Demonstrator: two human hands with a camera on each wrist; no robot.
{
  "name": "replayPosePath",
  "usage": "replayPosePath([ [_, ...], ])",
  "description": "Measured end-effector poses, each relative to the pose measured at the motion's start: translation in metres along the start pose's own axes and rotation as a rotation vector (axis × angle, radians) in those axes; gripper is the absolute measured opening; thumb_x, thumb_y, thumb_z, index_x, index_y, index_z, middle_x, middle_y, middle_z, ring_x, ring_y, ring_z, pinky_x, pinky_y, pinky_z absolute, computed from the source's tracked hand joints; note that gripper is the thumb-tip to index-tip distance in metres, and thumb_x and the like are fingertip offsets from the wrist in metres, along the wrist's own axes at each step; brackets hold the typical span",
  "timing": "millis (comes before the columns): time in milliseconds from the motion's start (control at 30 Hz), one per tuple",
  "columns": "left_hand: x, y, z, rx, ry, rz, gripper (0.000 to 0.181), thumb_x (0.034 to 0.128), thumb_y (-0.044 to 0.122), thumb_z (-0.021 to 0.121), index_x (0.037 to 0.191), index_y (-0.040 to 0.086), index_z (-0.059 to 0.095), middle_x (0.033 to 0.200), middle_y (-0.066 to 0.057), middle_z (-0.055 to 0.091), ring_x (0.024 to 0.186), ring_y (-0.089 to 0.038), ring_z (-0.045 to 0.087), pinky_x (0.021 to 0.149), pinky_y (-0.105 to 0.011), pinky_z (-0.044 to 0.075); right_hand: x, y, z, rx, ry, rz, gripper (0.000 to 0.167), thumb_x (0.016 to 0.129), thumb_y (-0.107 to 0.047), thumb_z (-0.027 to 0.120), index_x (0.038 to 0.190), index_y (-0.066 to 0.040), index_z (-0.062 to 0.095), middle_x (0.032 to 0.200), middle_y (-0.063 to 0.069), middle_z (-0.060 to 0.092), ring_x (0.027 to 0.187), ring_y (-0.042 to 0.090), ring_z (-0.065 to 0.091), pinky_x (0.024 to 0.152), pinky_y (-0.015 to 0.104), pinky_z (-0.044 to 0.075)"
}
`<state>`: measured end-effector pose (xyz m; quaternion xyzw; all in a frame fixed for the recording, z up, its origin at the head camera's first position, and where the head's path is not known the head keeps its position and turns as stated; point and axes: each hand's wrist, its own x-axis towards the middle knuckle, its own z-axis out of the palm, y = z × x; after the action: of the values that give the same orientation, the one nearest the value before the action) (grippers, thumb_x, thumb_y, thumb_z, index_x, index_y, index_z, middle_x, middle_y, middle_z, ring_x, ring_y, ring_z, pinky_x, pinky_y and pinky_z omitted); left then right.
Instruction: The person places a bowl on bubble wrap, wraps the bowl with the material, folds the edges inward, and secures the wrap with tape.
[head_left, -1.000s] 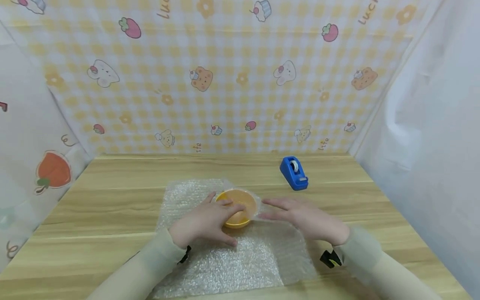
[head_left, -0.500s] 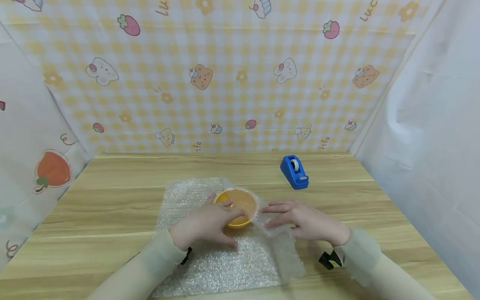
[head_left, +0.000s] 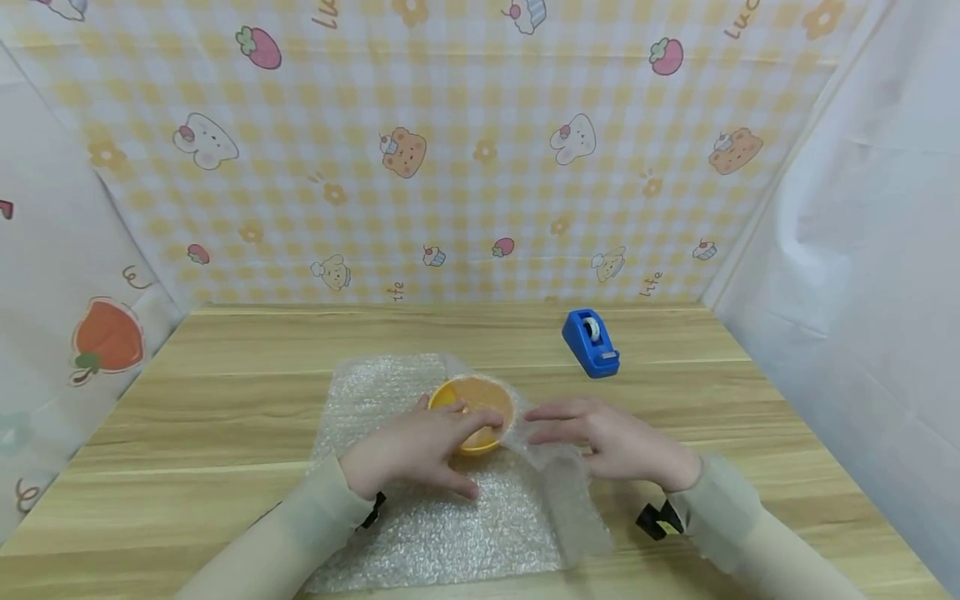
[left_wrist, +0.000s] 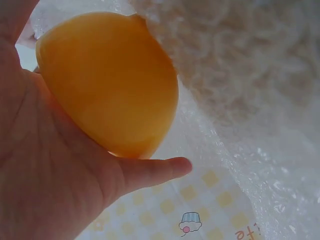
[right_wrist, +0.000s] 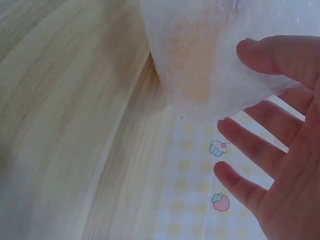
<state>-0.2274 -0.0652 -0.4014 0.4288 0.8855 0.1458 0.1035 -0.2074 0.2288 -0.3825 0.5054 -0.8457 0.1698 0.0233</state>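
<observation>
A yellow-orange bowl (head_left: 450, 393) sits on a sheet of bubble wrap (head_left: 450, 542); a flap of the wrap covers the bowl's right part. My left hand (head_left: 408, 450) reaches over the bowl with spread fingers resting at its opening and on the flap. In the left wrist view, the palm lies along the bowl (left_wrist: 110, 85) and the thumb sticks out straight. My right hand (head_left: 611, 437) is at the bowl's right, its fingers extended against the wrap. In the right wrist view, the thumb lies on the wrap (right_wrist: 192, 75) while the other fingers stand apart.
A blue tape dispenser (head_left: 591, 343) with a roll of tape stands behind the right hand on the wooden table (head_left: 225, 383). A checked cloth backdrop (head_left: 480, 200) rises at the table's far edge, with white cloth (head_left: 847, 267) along the right side.
The wrap's right edge has been drawn up and inward, its lower right corner folding left. My right hand's thumb has come into view below its fingers. The left hand stays nearly still.
</observation>
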Motion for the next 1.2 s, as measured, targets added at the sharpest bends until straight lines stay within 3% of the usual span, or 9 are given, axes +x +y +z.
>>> replayPosePath([
  [167, 0.0, 0.001, 0.0, -0.004, -0.003, 0.003, 0.065, 0.0832, 0.053, 0.069, 0.137, 0.036, 0.038, 0.132, 0.008, 0.058, 0.132, -0.038, 0.042, 0.097, -0.075, 0.026, 0.003, -0.003, 0.005, -0.032, 0.03, -0.044, 0.042, 0.088, -0.007, 0.063, 0.128, -0.016, 0.064, 0.143, 0.006, 0.05, 0.128, 0.025, 0.048, 0.1, 0.047, 0.043],
  [300, 0.001, 0.004, -0.002, -0.043, -0.014, -0.015, 0.045, 0.0941, 0.047, 0.058, 0.135, 0.036, 0.042, 0.135, 0.006, 0.056, 0.131, -0.039, 0.042, 0.098, -0.076, 0.022, 0.004, -0.007, 0.005, -0.036, -0.005, -0.021, 0.042, 0.083, 0.003, 0.06, 0.119, -0.016, 0.07, 0.141, 0.0, 0.052, 0.13, 0.022, 0.046, 0.103, 0.049, 0.04],
  [433, 0.002, 0.007, -0.003, -0.083, -0.015, -0.014, 0.037, 0.0993, 0.042, 0.051, 0.135, 0.033, 0.045, 0.136, 0.007, 0.056, 0.13, -0.039, 0.043, 0.099, -0.075, 0.021, 0.003, -0.009, 0.002, -0.044, -0.017, 0.021, 0.047, 0.073, 0.01, 0.057, 0.11, -0.015, 0.073, 0.138, -0.002, 0.055, 0.129, 0.021, 0.048, 0.104, 0.047, 0.039],
  [567, 0.004, 0.006, -0.002, -0.07, 0.003, 0.009, 0.034, 0.0999, 0.04, 0.05, 0.133, 0.032, 0.046, 0.127, 0.01, 0.06, 0.123, -0.028, 0.053, 0.098, -0.07, 0.031, 0.002, -0.01, -0.001, -0.066, -0.014, 0.028, 0.049, 0.071, 0.012, 0.056, 0.108, -0.014, 0.073, 0.137, -0.002, 0.056, 0.129, 0.022, 0.048, 0.104, 0.047, 0.039],
  [733, 0.005, 0.003, 0.0, -0.056, 0.029, 0.064, 0.029, 0.0992, 0.037, 0.053, 0.127, 0.03, 0.049, 0.103, 0.016, 0.062, 0.094, -0.007, 0.058, 0.087, -0.05, 0.045, 0.002, -0.011, -0.002, -0.082, -0.015, 0.035, 0.043, 0.073, 0.006, 0.059, 0.108, -0.015, 0.074, 0.132, -0.002, 0.06, 0.124, 0.02, 0.052, 0.102, 0.044, 0.041],
  [867, 0.005, 0.002, 0.002, -0.057, 0.039, 0.113, 0.018, 0.0994, 0.033, 0.054, 0.117, 0.028, 0.051, 0.093, 0.017, 0.059, 0.096, -0.007, 0.06, 0.087, -0.041, 0.049, 0.001, -0.009, 0.0, -0.093, 0.0, 0.008, 0.031, 0.078, -0.004, 0.065, 0.105, -0.017, 0.075, 0.126, -0.001, 0.064, 0.119, 0.02, 0.056, 0.098, 0.043, 0.045],
  [967, 0.006, 0.002, 0.003, -0.047, 0.056, 0.156, 0.005, 0.0998, 0.032, 0.053, 0.103, 0.029, 0.05, 0.082, 0.016, 0.055, 0.089, -0.004, 0.06, 0.082, -0.034, 0.05, 0.001, -0.008, 0.001, -0.095, 0.011, -0.024, 0.023, 0.082, -0.011, 0.069, 0.103, -0.018, 0.075, 0.122, -0.001, 0.065, 0.116, 0.02, 0.058, 0.095, 0.043, 0.047],
  [1100, 0.006, 0.0, 0.004, -0.047, 0.072, 0.184, 0.016, 0.0977, 0.036, 0.055, 0.088, 0.027, 0.047, 0.072, 0.013, 0.045, 0.068, -0.004, 0.046, 0.068, -0.029, 0.045, 0.0, -0.008, 0.001, -0.094, 0.003, -0.021, 0.022, 0.08, -0.009, 0.07, 0.1, -0.018, 0.076, 0.119, 0.0, 0.067, 0.114, 0.019, 0.059, 0.095, 0.043, 0.047],
  [1200, 0.005, -0.002, 0.004, -0.045, 0.067, 0.163, 0.025, 0.0926, 0.045, 0.06, 0.085, 0.026, 0.047, 0.071, 0.012, 0.041, 0.078, -0.005, 0.053, 0.074, -0.036, 0.046, -0.001, -0.007, 0.001, -0.092, -0.008, 0.009, 0.024, 0.077, -0.007, 0.07, 0.098, -0.017, 0.077, 0.118, 0.0, 0.067, 0.113, 0.02, 0.06, 0.095, 0.044, 0.047],
])
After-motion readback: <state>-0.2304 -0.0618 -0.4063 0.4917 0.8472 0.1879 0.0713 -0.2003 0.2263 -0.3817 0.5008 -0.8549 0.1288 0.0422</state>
